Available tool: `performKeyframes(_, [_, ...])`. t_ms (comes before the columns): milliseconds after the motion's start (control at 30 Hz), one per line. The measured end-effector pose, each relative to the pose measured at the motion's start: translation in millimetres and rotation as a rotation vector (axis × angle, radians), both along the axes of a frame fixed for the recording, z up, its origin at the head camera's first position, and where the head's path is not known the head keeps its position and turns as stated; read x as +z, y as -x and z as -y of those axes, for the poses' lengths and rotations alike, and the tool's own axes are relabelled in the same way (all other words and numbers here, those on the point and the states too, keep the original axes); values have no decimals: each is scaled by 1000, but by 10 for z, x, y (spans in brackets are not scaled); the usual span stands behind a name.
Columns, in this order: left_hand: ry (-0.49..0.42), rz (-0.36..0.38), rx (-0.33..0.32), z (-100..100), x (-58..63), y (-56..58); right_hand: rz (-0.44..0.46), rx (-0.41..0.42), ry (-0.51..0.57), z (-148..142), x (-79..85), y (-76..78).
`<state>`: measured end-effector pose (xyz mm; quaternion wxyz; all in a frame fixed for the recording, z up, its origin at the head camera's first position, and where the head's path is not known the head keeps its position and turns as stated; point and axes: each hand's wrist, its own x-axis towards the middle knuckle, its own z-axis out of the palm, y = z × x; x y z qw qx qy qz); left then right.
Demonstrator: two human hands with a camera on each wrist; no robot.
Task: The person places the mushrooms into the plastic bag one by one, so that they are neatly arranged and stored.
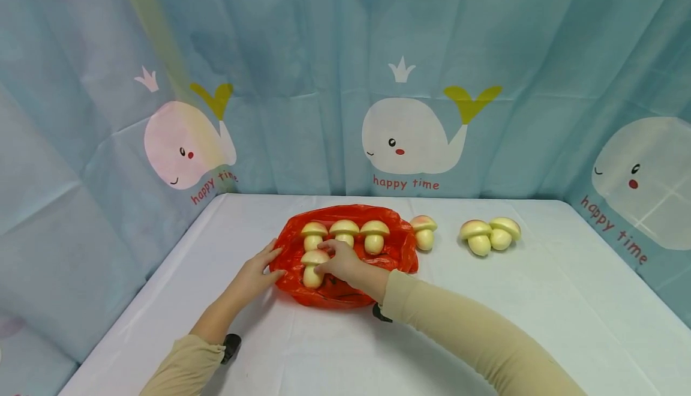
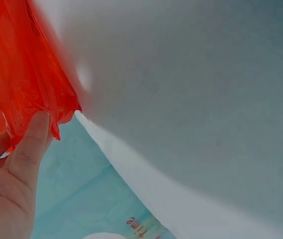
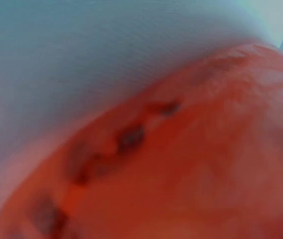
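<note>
Four pale mushrooms rest on a crumpled red plastic bag.

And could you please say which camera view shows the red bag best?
The head view: it frames the whole red bag, though mushrooms and the right hand hide parts. The left wrist view shows one portion by the left hand; the right wrist, a blurred close-up.

We read "happy time" in red letters three times on the curtain, once below each whale. In the left wrist view we make out "time" there, tilted. Dark marks on the red bag are too blurred for us.
</note>
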<state>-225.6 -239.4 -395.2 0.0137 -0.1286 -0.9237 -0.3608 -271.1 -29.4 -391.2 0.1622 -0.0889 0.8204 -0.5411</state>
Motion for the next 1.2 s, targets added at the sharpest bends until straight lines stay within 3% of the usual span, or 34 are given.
performKeyframes(167, [-16,-49,-11,24,-41,3,8,46,-39,0,31,-6])
performKeyframes(400, [1,14,9,-25,32,-14,13,50,-54,-27,44,-9])
performKeyframes(667, [30,19,23,-37,28,-15,22,36,-58,-81,78,-17])
performKeyframes(1200, [23,33,27,-44,35,-23,6,-24,30,-534,384,-13])
